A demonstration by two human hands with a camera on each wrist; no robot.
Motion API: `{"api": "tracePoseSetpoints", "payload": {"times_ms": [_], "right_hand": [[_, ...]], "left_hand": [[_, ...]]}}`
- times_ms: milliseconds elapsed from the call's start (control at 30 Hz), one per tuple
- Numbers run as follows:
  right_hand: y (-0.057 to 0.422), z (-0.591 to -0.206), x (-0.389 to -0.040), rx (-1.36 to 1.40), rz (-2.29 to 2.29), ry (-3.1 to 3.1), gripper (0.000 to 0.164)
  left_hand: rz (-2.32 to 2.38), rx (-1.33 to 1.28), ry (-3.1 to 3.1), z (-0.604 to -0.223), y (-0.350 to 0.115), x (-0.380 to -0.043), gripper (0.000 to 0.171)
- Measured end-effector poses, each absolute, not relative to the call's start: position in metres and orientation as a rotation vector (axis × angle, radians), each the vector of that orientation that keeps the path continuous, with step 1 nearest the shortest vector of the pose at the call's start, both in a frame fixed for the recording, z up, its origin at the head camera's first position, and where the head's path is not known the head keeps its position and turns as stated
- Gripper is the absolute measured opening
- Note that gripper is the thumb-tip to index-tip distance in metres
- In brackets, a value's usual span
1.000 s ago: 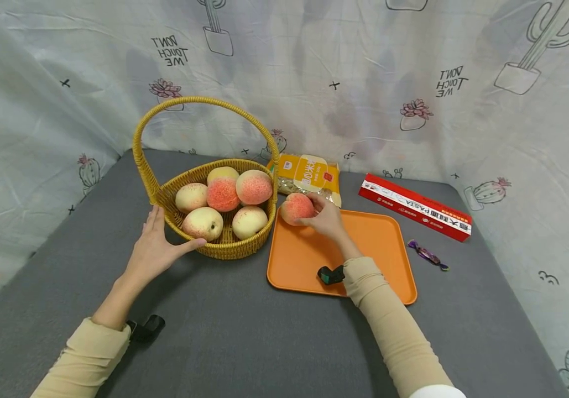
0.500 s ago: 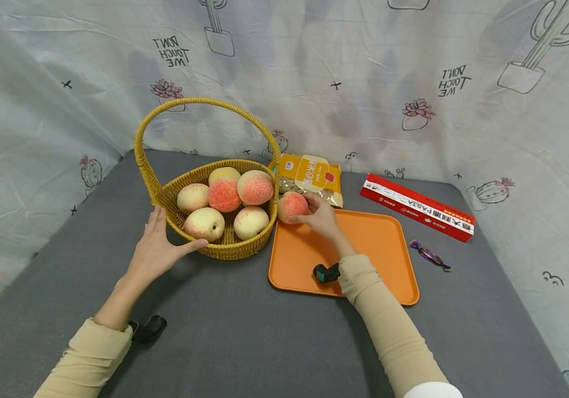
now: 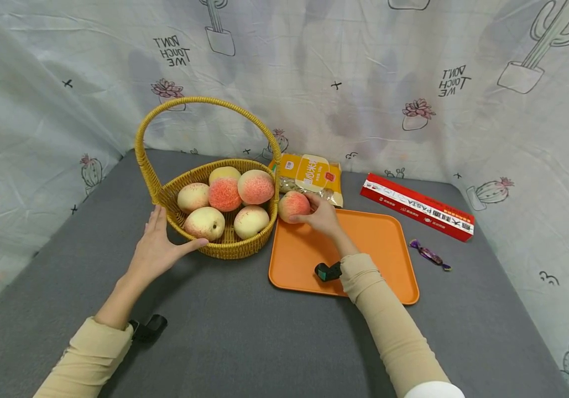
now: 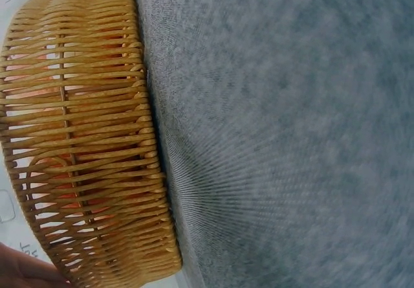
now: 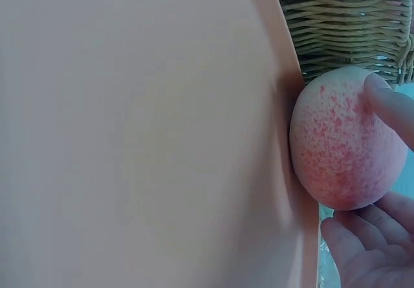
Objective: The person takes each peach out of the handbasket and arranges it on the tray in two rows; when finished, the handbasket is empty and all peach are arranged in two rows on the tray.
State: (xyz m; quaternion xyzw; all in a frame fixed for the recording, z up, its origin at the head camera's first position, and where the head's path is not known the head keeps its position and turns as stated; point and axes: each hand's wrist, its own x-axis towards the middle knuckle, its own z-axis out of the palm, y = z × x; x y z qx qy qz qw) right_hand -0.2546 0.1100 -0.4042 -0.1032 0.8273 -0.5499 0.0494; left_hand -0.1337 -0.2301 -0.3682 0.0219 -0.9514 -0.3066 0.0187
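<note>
A red-and-cream peach (image 3: 294,207) is in my right hand (image 3: 320,216), at the back left corner of an orange tray (image 3: 364,243). In the right wrist view the thumb (image 5: 388,107) lies on one side of the peach and the curled fingers are at its other side. Close beside it stands a yellow wicker basket (image 3: 229,251) with a tall arched handle and several peaches inside. My left hand (image 3: 155,249) spreads against the basket's front left, thumb along the rim, fingers straight. The left wrist view shows the basket's woven side (image 4: 84,139).
Behind the tray lies a yellow food packet (image 3: 314,176), close to the basket's right side. A long red pasta box (image 3: 416,207) sits at the back right, with a purple wrapped candy (image 3: 430,255) nearer. A patterned curtain (image 3: 294,66) hangs behind the grey table (image 3: 244,331).
My right hand has moved slightly left with the peach, bringing it closer to the basket, and has then stayed nearly still. The left hand keeps its place at the basket.
</note>
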Motion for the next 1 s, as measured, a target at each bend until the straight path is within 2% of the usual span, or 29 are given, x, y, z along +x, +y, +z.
{"api": "tracePoseSetpoints", "payload": {"times_ms": [500,1000], "right_hand": [[0.117,-0.391,-0.249,-0.277,-1.638,2.573,0.080],[0.108,-0.354,-0.223,-0.489,-1.882,2.469,0.075]], "left_hand": [[-0.952,0.058,-2.948,-0.368,-0.228,-0.133,0.125],[-0.954,0.059,-2.952,-0.368,-0.230,-0.134,0.126]]}}
